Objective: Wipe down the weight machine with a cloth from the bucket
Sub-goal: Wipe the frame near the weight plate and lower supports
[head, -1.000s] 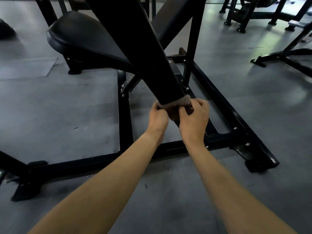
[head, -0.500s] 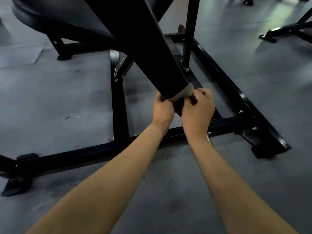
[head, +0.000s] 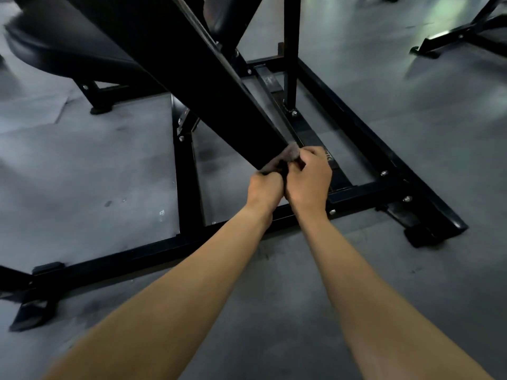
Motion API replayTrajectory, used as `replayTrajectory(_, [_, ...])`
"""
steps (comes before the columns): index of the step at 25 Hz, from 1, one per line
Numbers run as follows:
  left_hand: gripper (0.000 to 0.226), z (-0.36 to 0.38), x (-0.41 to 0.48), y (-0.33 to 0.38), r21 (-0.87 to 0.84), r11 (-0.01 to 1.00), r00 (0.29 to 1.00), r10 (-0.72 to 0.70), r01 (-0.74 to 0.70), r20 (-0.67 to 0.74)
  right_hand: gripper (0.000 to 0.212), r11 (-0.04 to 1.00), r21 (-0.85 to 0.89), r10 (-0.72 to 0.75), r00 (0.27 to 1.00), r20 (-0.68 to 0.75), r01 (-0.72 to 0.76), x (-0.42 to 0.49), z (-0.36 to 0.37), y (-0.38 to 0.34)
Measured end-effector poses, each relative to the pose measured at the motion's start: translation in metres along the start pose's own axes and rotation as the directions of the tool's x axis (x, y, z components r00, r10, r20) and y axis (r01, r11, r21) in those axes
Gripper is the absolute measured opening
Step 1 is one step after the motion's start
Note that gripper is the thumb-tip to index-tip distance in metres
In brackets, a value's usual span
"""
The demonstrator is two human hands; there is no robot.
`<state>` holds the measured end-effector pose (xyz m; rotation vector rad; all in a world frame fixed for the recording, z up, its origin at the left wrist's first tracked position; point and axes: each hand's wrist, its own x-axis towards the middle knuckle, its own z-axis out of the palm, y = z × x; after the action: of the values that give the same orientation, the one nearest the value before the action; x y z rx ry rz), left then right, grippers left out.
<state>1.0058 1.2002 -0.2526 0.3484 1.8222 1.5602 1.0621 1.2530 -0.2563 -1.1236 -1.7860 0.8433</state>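
Observation:
A broad black slanted beam (head: 192, 69) of the weight machine runs from the top left down to the middle of the view. A small grey-brown cloth (head: 285, 157) is wrapped around the beam's lower end. My left hand (head: 264, 190) grips the cloth from the left side and my right hand (head: 310, 179) grips it from the right, knuckles almost touching. Most of the cloth is hidden under my fingers. No bucket is in view.
The machine's black floor frame (head: 367, 127) lies around my hands, with a cross bar (head: 137, 256) just under my forearms and a thin upright post (head: 290, 50) behind. A padded black seat (head: 63, 53) is at upper left. Another machine's base (head: 452, 37) sits at upper right on grey floor.
Both hands have slid the cloth further down the slanted beam toward its lower end, and my head has leaned in closer and lower.

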Motion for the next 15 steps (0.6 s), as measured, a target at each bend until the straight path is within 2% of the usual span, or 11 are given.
replayTrajectory(3, [0.027,-0.003,-0.018,0.005,0.067,0.998,1.000,-0.004,0.005,-0.008,0.016,0.994,0.044,0.102,0.995,0.002,-0.102,-0.004,-0.004,-0.007])
replayTrajectory(5, [0.026,-0.002,-0.031,0.015,0.203,0.979,1.000,-0.015,0.019,-0.018,0.021,0.973,0.123,0.196,0.980,0.023,-0.197,-0.009,-0.011,-0.015])
replayTrajectory(6, [0.027,-0.001,-0.035,0.020,0.276,0.961,1.000,0.000,0.003,-0.010,0.024,0.949,0.191,0.243,0.968,0.059,-0.250,-0.010,-0.013,-0.016])
replayTrajectory(8, [0.021,0.000,-0.043,0.030,0.429,0.896,0.993,0.106,-0.115,0.045,0.035,0.853,0.379,0.312,0.933,0.179,-0.358,-0.010,-0.021,-0.016])
replayTrajectory(10, [0.012,-0.002,-0.050,0.034,0.607,0.741,0.958,0.236,-0.287,0.164,0.038,0.724,0.526,0.330,0.894,0.304,-0.446,-0.008,-0.030,-0.014])
replayTrajectory(12, [0.013,-0.005,-0.051,0.033,0.739,0.530,0.907,0.310,-0.415,0.286,0.018,0.579,0.667,0.297,0.883,0.364,-0.469,-0.008,-0.042,-0.012])
replayTrajectory(15, [0.030,-0.003,-0.042,0.033,0.794,0.167,0.765,0.440,-0.585,0.471,0.035,0.290,0.802,0.480,0.804,0.350,-0.522,-0.004,-0.050,-0.003])
